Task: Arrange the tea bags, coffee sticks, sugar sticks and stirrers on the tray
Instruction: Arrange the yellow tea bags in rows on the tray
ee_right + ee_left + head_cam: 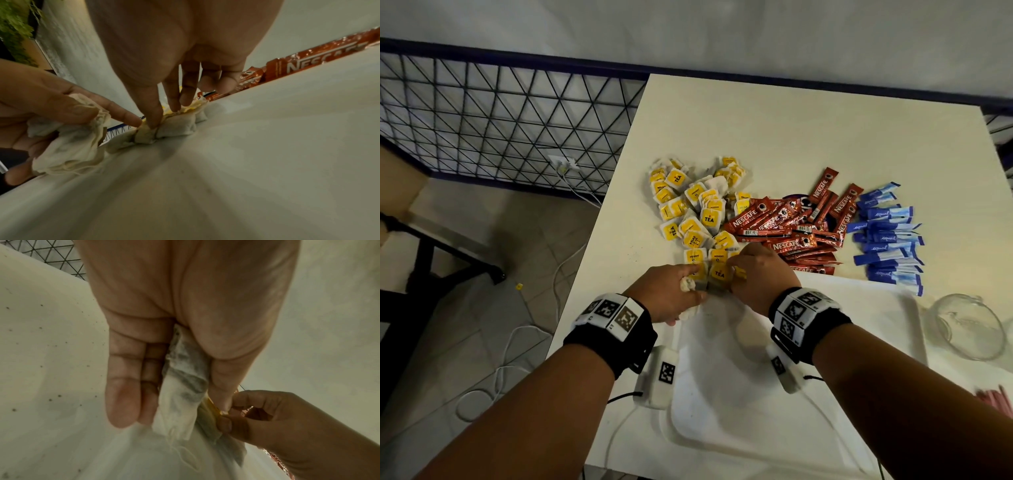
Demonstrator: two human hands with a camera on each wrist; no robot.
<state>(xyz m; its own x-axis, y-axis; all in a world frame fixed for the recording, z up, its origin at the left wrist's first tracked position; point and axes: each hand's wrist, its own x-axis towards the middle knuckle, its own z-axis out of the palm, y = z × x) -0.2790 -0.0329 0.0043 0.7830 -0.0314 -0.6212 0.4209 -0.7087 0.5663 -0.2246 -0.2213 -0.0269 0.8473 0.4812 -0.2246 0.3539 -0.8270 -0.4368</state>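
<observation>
A loose pile of yellow-tagged tea bags (695,205) lies on the white table, with red coffee sticks (791,226) to its right and blue sugar sticks (887,236) beyond those. The white tray (825,308) lies nearer to me. Both hands meet at its far left rim. My left hand (690,286) grips a crumpled bunch of tea bags (180,386) between thumb and fingers. My right hand (739,270) pinches a short row of tea bags (174,126) that stands on edge just inside the tray rim. Pink stirrers (993,399) show at the lower right.
A clear glass jar (969,325) lies on its side right of the tray. The table's left edge drops to a tiled floor with white cables (517,359). A black wire grid fence (500,120) stands behind.
</observation>
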